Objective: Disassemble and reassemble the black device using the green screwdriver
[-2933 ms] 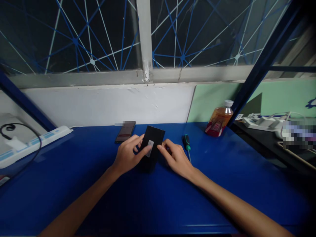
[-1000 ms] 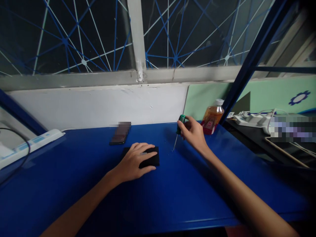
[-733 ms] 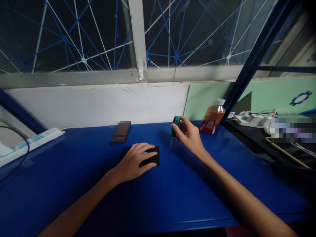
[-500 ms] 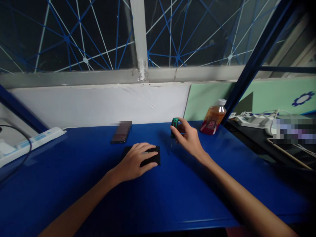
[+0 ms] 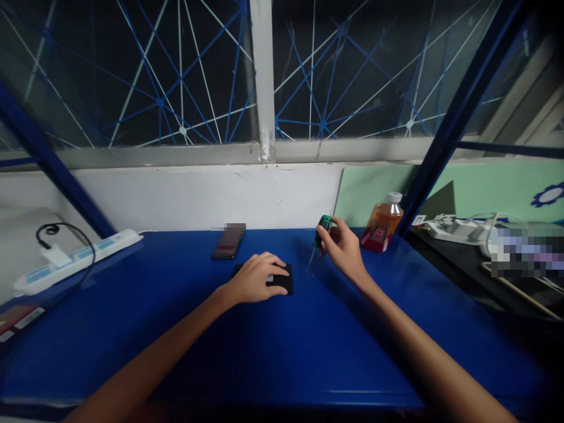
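My left hand (image 5: 258, 279) lies with its fingers spread over a flat black rectangular object (image 5: 285, 284) on the blue tabletop (image 5: 264, 352). The palm and fingers hide much of that object; a small light patch shows between the fingers. In my right hand (image 5: 343, 247) is a screwdriver (image 5: 324, 226) with a green and black handle, gripped between thumb and fingers. Its thin shaft slants down and left, the tip close to the tabletop. A few tiny specks, too small to name, lie near the tip.
Behind my left hand lies a dark smartphone (image 5: 229, 242). A bottle of amber drink (image 5: 382, 223) stands at the back right by the blue frame post. A white power strip (image 5: 83, 258) with a black cable is at the left. More cables and a white strip (image 5: 458, 232) lie far right.
The view has shifted a little. My right hand has tilted the screwdriver, so its shaft now slants more to the left. My left hand still rests on the black object.
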A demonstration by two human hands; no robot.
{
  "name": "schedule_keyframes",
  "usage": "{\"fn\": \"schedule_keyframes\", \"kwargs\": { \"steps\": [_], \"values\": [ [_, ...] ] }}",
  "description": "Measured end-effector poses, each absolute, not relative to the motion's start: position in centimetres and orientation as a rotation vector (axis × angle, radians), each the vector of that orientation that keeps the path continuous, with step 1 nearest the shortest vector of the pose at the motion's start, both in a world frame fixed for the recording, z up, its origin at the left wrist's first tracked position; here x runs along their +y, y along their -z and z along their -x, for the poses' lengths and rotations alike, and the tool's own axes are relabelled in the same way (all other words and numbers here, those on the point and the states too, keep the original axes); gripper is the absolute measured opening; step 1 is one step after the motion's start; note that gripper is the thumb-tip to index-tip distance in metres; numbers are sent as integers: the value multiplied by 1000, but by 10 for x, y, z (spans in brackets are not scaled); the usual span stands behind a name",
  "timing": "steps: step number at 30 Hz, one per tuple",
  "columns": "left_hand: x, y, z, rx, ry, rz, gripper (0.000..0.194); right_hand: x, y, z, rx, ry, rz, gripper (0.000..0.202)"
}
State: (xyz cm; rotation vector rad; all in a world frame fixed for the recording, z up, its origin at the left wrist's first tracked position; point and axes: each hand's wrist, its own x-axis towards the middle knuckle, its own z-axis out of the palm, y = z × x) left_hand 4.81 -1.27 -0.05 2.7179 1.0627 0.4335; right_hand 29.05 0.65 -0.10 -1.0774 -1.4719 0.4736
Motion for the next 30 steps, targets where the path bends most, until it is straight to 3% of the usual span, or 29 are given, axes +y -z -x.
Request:
{"fn": "schedule_keyframes", "kwargs": {
  "steps": [6,12,22,30],
  "values": [
    [-13,6,-63,1069,-669,-2607,37,9,0,-290,-1311,-678,974,40],
    [-18,24,-68,1015,-1022,-2293,23,5,-4,-277,-1100,-958,846,37],
    [-15,33,-71,977,-1247,-2217,4,2,1,-271,-1059,-1001,823,34],
    [-15,36,-70,996,-1291,-2207,4,-2,-2,-268,-1092,-947,798,30]
  ]
}}
